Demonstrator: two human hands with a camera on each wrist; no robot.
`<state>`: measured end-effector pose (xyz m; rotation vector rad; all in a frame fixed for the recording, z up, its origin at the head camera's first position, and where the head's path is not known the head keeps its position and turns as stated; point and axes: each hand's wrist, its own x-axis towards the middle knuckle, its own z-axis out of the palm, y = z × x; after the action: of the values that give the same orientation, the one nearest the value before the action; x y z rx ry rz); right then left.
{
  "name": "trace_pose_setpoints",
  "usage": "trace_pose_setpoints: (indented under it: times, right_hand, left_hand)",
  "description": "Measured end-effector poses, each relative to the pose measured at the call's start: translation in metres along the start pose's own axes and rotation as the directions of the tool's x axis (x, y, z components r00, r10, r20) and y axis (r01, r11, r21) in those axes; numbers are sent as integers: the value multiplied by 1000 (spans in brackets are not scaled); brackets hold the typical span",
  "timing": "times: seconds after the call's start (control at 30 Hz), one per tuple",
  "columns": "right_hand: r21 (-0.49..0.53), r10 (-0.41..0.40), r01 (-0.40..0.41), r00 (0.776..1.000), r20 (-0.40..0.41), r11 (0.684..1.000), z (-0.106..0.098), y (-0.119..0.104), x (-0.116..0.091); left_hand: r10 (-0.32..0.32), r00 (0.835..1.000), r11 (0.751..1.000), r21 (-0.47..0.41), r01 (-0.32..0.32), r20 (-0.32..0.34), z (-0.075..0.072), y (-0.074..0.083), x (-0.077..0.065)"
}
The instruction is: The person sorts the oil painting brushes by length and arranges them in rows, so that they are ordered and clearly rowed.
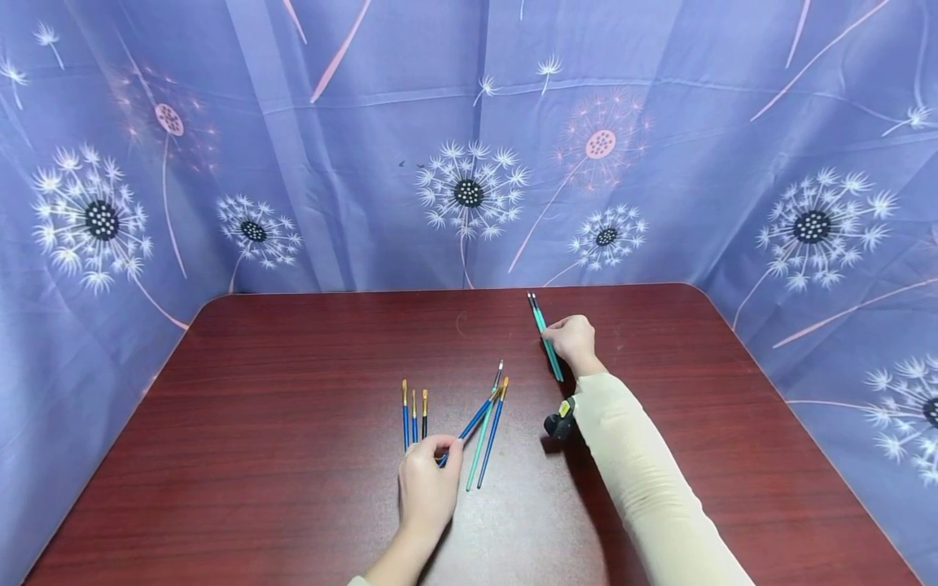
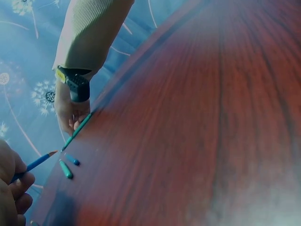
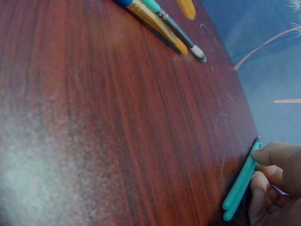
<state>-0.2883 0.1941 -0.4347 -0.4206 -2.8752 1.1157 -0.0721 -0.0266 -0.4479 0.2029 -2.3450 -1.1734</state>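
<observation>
Left hand (image 1: 428, 484): thumb and forefinger clamped on the handle of a held blue brush (image 1: 472, 424), bristle end aimed at about 1 o'clock (dial laid over the head view, 12 at the table's far edge).

Right hand (image 1: 574, 338), between 1 and 2 o'clock from the left: thumb and fingers clamped at a green-handled pair (image 1: 552, 360) of brushes. Pair lies side by side near the far edge, bristle ends toward 11 to 12 o'clock, handle ends toward 5. Whether both handles are gripped or only one: cannot tell.

At about 2 o'clock from the left hand, two more on the table (image 1: 293, 350): a loose green brush (image 1: 477, 457) and, just off its 3 o'clock side, a loose blue brush (image 1: 490, 446), both with bristles toward 12 to 1. Held blue brush crosses the loose green one in the head view; contact between them cannot be told.

At 11 to 12 o'clock from the left hand, a row of three, bristles toward 12: outer blue brush (image 1: 405, 419), middle blue brush (image 1: 414, 427), black-handled brush (image 1: 424, 425). Lower ends hidden by the hand.

Strapped at the right wrist, about 6 o'clock from that hand: black camera (image 1: 558, 426), yellow label. Pale sleeve (image 1: 645, 480) runs toward 5. Beyond the table, at 12: dandelion-print cloth (image 1: 366, 203).
</observation>
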Motion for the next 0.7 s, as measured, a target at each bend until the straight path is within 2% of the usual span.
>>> trace_pose_setpoints:
  times: [0.27,0.7]
  right_hand:
    - [4,-2,2,1000,-10,1000,0,1,1]
    - [36,24,-23,1000,-7,999,2,4,1]
  left_hand:
    - [7,999,1000,15,-6,-47,-10,-7,3]
    - [-6,996,1000,23,8,-87,-22,-16,8]
